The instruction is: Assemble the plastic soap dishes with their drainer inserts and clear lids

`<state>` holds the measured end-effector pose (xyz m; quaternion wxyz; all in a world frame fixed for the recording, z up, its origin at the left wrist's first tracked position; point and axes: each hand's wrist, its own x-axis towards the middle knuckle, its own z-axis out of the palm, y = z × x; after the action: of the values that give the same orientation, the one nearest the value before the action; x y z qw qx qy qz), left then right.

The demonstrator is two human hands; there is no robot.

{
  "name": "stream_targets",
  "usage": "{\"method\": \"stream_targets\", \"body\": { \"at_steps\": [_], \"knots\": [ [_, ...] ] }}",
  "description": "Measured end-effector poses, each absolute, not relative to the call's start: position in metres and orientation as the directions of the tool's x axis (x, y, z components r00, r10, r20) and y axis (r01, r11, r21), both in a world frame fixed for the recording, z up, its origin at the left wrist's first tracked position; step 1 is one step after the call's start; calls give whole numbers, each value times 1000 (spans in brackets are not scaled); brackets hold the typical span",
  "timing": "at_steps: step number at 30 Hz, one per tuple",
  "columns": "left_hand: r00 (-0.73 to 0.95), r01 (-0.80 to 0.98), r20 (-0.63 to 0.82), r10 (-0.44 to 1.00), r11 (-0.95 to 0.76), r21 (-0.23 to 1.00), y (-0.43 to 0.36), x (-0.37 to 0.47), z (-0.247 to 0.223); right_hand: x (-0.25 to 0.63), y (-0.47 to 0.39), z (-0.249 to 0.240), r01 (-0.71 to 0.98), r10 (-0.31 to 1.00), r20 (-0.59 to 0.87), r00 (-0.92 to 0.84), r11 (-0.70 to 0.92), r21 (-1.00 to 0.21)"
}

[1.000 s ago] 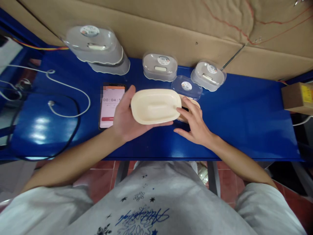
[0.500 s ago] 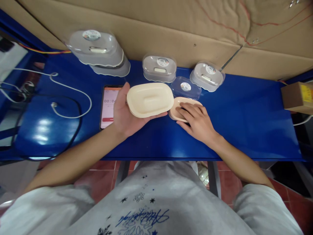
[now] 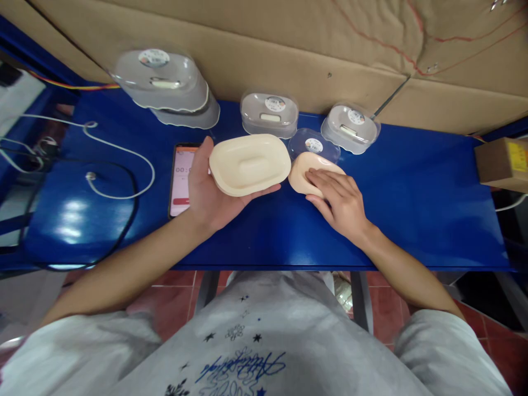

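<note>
My left hand [image 3: 210, 190] grips a shallow cream oval dish [image 3: 235, 147] with a raised bump in the middle, thumb at its left end and fingers underneath. The dish is held above the table. To its right, my right hand [image 3: 340, 198] is closed on a peach-coloured oval dish [image 3: 300, 171], fingertips over its upper face and thumb by its near edge. The two dishes' ends almost meet. Behind the peach dish lies a clear plastic cover [image 3: 330, 149] with a round white label.
Clear oval containers with labels stand along the back: a stacked pair [image 3: 165, 82] at left, one in the middle [image 3: 270, 113], one at right [image 3: 350, 126]. A phone [image 3: 179, 190] lies beside my left hand. Cables [image 3: 124, 192] cross the left side; a cardboard box [image 3: 501, 165] sits far right.
The peach dish has tilted and shifted up slightly under my right hand. My left hand has moved the cream dish a little left and away from me.
</note>
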<state>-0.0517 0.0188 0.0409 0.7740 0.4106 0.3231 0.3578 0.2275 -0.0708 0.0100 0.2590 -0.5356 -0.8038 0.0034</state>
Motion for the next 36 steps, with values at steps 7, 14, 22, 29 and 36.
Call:
{"method": "stream_targets", "body": {
  "at_steps": [7, 14, 22, 29, 36],
  "knots": [
    [502, -228, -212, 839, 365, 903, 19, -53, 45, 228, -71, 12, 854, 837, 488, -246, 425, -299],
    [630, -206, -321, 707, 550, 809, 14, -43, 31, 232, -76, 13, 846, 808, 515, -287, 466, -259],
    [810, -240, -234, 537, 669, 703, -6, -33, 16, 208, -79, 10, 670, 599, 550, -582, 737, -94],
    [839, -209, -234, 491, 688, 695, -8, -42, -1, 202, -80, 0, 659, 609, 496, -619, 746, -94],
    [672, -404, -190, 716, 569, 716, 1, -35, 15, 221, -71, 0, 661, 699, 516, -495, 688, -299]
  ]
}}
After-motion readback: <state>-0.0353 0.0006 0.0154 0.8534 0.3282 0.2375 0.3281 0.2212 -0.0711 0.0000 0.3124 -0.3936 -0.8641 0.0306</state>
